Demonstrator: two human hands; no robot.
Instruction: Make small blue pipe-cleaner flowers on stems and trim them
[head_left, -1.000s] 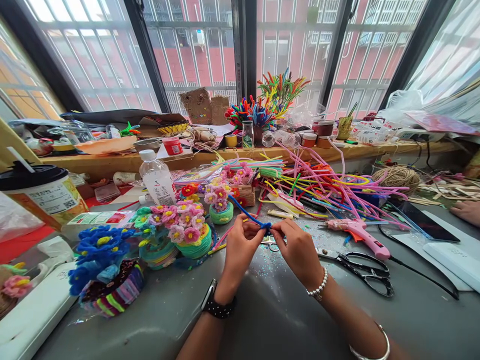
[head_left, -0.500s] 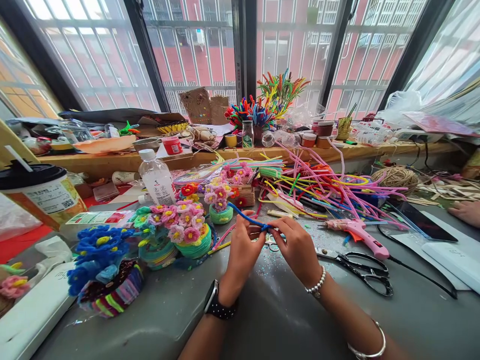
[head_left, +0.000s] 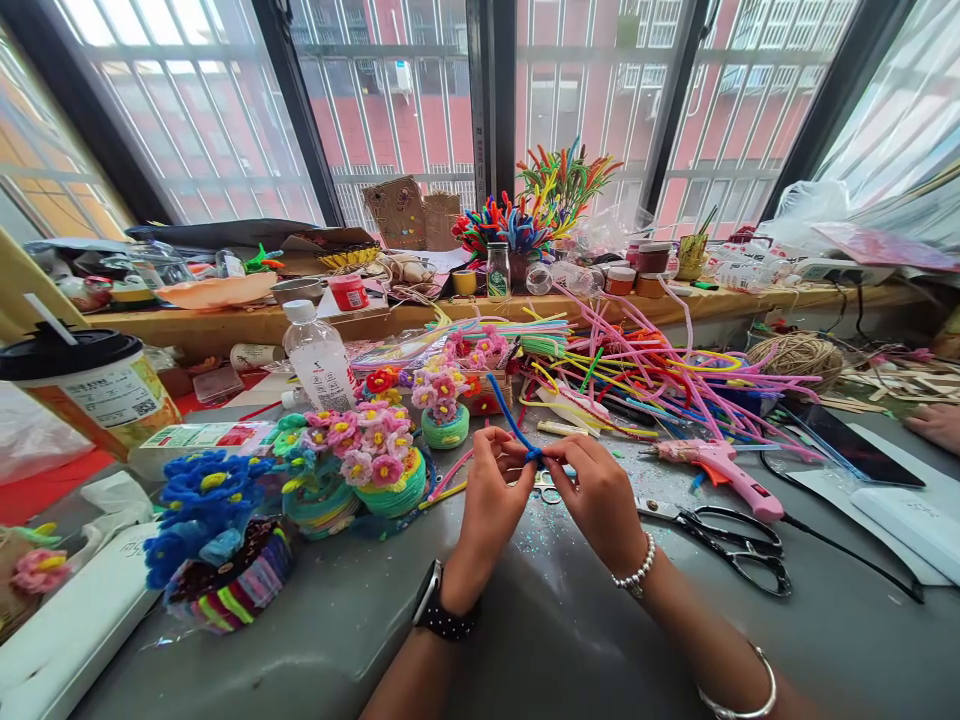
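Note:
A blue pipe cleaner is pinched between both my hands above the grey table. My left hand, with a black watch on its wrist, grips it from the left. My right hand, wearing a pearl bracelet, pinches the same spot from the right. The free end of the pipe cleaner sticks up and away to the left, toward small pipe-cleaner flower pots. Small scissors lie on the table just beyond my fingers.
Pipe-cleaner flower baskets stand at the left, beside a water bottle and a lidded cup. A heap of loose pipe cleaners, a pink glue gun and black scissors lie at the right. Another person's hand rests far right.
The free end of the blue pipe cleaner has swung from lying low toward the left to standing steeper. Both hands stay pinched on it and have shifted slightly.

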